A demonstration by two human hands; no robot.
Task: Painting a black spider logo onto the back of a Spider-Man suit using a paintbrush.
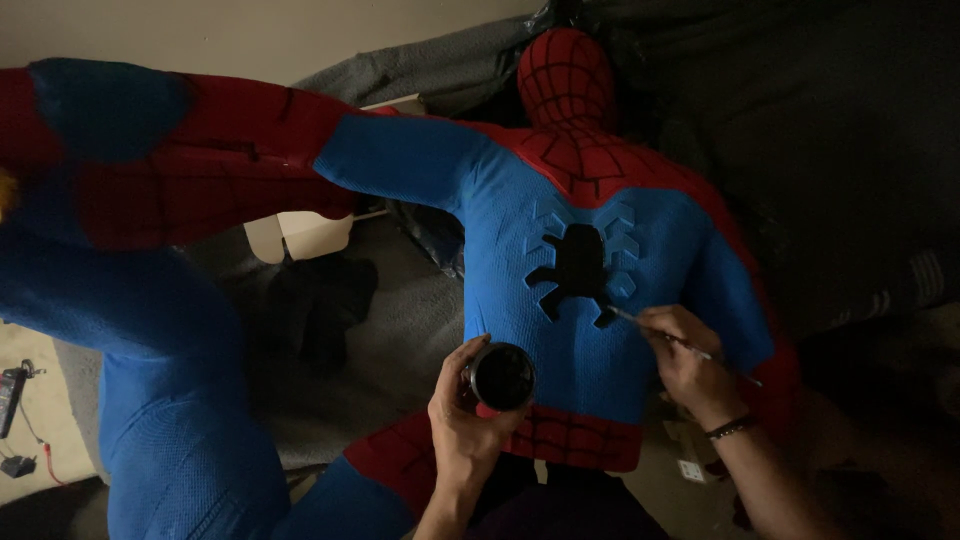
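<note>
The work in hand is painting the raised spider emblem black on the back of a blue and red costume figure that lies face down. I take the emblem as the landmark. Its body and most of the legs on its left side are already black, while the upper legs and those on its right side are still blue — so by my judgement the filling-in is somewhere past halfway.

The right hand sits just below and to the right of the emblem, fingers pinched shut around a thin paintbrush held like a pen. The brush tip touches, or very nearly touches, the lowest right leg of the emblem; the light is too dim to say which. A dark band circles that wrist.

The left hand is below and to the left of the emblem, over the blue back near the red waist band. Its fingers curl closed around a small round jar of black paint, open mouth tilted up toward the camera.

A second figure in the same blue and red lies well to the left of the emblem, and grey cloth shows between the two.

The next stroke, as I judge it, calls for a steady tip kept inside the raised edge of the leg — black straying onto the blue around it would show plainly — and the jar stays close enough for reloading the brush
</note>
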